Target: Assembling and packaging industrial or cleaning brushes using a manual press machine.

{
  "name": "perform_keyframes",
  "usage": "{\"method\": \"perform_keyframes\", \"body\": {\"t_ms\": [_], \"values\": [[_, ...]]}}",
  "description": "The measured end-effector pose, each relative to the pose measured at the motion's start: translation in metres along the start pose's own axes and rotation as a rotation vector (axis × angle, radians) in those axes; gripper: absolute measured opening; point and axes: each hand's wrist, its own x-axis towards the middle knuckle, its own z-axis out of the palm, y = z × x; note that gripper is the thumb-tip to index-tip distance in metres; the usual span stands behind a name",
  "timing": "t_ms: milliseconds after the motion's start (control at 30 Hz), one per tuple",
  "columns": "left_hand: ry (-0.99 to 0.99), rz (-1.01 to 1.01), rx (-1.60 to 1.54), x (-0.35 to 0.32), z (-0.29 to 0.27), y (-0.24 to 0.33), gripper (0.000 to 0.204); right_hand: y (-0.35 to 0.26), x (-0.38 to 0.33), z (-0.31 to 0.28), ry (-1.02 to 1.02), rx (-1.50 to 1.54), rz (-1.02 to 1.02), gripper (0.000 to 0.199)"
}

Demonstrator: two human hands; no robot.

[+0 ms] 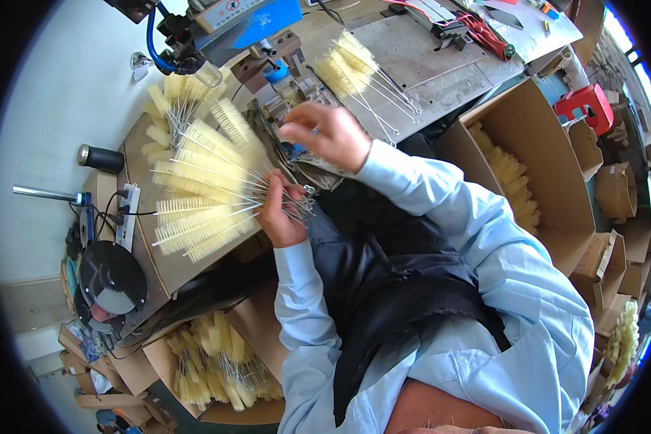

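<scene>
Nearest us, low on the left, an open cardboard box (217,362) holds a loose heap of yellow bottle brushes, within an arm's drop of the bench. Above it our left hand (281,210) is clenched around the gathered wire stems of a fan of brushes (199,195); gripping the stems in one bunch lets the bristle heads spread out over the wooden board (163,264), probably so single brushes can be picked off easily. The fan covers most of that board, leaving only a narrow bare strip along its near edge.

Further on, our right hand (325,134) hovers with fingers curled at the small machine (282,108); they seem to pinch something thin, yet we cannot tell what. A second lot of brushes (354,69) lies on the grey metal plate (427,65) to the far right, stems pointing right, with open plate beyond them. To the right, a tall carton (550,210) with more brushes stands close against the sleeve, so room for the elbow is tight there.
</scene>
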Motion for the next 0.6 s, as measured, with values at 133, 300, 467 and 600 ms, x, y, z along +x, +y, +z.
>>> {"method": "perform_keyframes", "body": {"t_ms": [133, 300, 467, 600], "values": [[0.019, -0.177, 0.138, -0.039, 0.018, -0.004, 0.018, -0.009, -0.005, 0.044, -0.115, 0.105, 0.159, 0.036], [0.158, -0.190, 0.057, -0.081, 0.030, -0.002, 0.016, -0.004, -0.014, 0.052, -0.084, 0.417, 0.428, 0.030], [0.352, 0.000, 0.117, -0.091, 0.006, 0.007, 0.020, -0.003, -0.006, 0.040, -0.025, 0.613, 0.533, 0.041], [0.460, 0.052, 0.080, -0.059, 0.000, 0.016, 0.023, 0.004, 0.004, 0.034, 0.007, 0.723, 0.695, 0.039]]}}
